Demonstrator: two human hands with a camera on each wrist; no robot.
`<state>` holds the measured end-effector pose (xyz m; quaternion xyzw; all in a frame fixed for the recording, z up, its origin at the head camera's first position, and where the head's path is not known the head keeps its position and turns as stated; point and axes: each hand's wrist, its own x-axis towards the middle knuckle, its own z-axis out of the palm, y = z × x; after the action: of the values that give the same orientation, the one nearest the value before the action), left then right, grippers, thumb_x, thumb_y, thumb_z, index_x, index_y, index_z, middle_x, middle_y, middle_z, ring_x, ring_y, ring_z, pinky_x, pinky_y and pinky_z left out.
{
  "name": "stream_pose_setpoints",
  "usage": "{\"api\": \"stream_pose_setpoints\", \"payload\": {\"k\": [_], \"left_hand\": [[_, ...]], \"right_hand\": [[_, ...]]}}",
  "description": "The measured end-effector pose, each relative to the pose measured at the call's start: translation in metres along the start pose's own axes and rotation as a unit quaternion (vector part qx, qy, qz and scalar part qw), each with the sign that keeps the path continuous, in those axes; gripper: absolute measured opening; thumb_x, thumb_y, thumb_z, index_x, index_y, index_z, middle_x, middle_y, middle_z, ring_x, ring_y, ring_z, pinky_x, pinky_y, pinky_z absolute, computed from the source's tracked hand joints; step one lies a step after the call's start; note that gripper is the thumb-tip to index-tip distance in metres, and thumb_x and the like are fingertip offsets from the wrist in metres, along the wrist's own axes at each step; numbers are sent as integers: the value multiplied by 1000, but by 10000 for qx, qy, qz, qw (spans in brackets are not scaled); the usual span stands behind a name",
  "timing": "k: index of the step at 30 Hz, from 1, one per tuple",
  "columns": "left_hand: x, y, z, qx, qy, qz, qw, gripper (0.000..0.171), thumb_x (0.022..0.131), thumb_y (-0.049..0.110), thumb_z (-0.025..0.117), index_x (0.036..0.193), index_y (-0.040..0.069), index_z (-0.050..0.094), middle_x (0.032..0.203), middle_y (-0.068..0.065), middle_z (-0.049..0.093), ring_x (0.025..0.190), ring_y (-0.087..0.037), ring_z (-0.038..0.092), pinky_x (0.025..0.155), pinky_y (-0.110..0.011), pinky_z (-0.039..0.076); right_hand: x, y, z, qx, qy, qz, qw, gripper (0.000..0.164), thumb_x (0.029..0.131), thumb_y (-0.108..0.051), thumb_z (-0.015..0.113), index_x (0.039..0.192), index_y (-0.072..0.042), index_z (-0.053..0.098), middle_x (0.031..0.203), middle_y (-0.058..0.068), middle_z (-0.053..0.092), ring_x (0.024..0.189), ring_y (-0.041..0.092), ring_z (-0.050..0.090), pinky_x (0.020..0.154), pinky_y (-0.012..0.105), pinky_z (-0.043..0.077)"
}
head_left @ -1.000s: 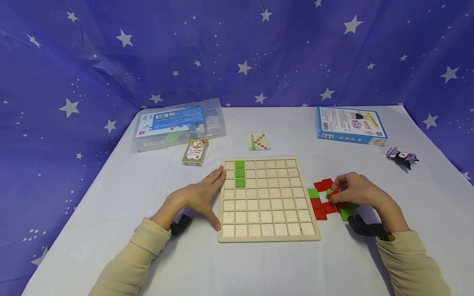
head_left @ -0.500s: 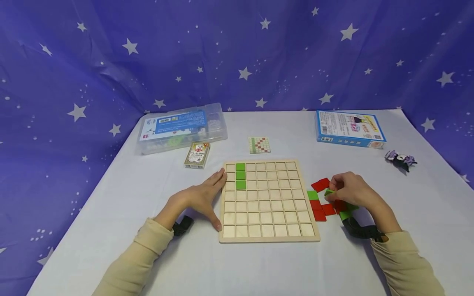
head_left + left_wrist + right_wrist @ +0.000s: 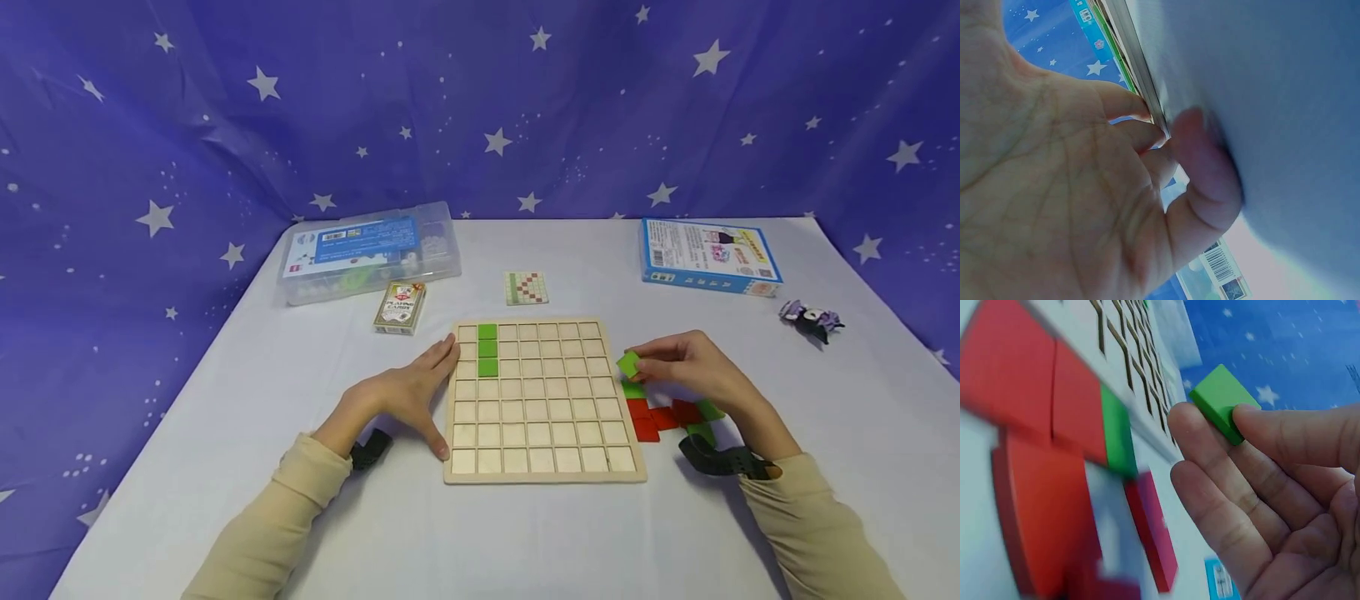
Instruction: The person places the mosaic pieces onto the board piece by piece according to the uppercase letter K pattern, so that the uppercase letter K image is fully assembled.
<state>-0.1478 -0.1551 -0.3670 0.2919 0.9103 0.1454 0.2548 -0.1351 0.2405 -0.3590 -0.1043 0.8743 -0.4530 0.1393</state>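
A wooden grid board (image 3: 547, 479) lies in the middle of the table, with three green square tiles (image 3: 487, 349) in its second column at the far end. My left hand (image 3: 401, 404) rests along the board's left edge, thumb and fingers spread; in the left wrist view the fingertips reach the board's side (image 3: 1138, 62). Between thumb and fingers, my right hand (image 3: 693, 367) pinches a green tile (image 3: 1225, 400), held up by the board's right edge. Below that hand lie loose red tiles (image 3: 645, 425) and green tiles (image 3: 702, 432), some partly hidden by it.
Behind the board lies a small pattern card (image 3: 527, 287). A playing card box (image 3: 401, 308) and a clear plastic case (image 3: 367, 254) stand back left. A blue box (image 3: 711, 257) and a purple-black trinket (image 3: 812, 322) are at the right.
My right hand has lifted a green tile from the loose pile and moved it left and away from me to the board's right edge. The left hand stays at the board.
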Motion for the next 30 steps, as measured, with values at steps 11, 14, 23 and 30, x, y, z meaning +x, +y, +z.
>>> {"api": "stream_pose_setpoints", "payload": {"k": [11,14,23,30], "left_hand": [[3,1,-1,-34,-17,-53,10000,146,55,52,90,154,5,-6,161,-9,-18,150,-27,-9,119,-47,18],[4,2,-1,-26,-20,-36,10000,146,55,52,90,154,5,-6,161,-9,-18,150,-27,-9,119,-46,18],[3,4,-1,-35,-11,-84,10000,147,53,53,90,154,5,-6,161,-9,-17,150,-25,-10,120,-44,16],[1,1,-1,-28,5,-153,9999,148,53,54,90,154,7,-7,161,-7,-18,150,-24,-9,119,-45,18]], "right_hand": [[47,-42,59,89,-497,-542,9973,21,86,-6,67,101,8,72,89,18,74,71,19,71,65,28,56],[60,-53,80,13,-577,-635,9963,16,86,-6,67,97,5,73,86,16,74,69,18,72,63,27,56],[86,-70,109,-495,-252,-1126,9921,6,83,-8,72,85,-3,75,75,7,73,60,10,64,61,27,52],[90,-77,120,-1076,-471,-1443,9825,4,83,-8,72,82,-6,76,80,5,73,70,10,64,68,26,51]]}}
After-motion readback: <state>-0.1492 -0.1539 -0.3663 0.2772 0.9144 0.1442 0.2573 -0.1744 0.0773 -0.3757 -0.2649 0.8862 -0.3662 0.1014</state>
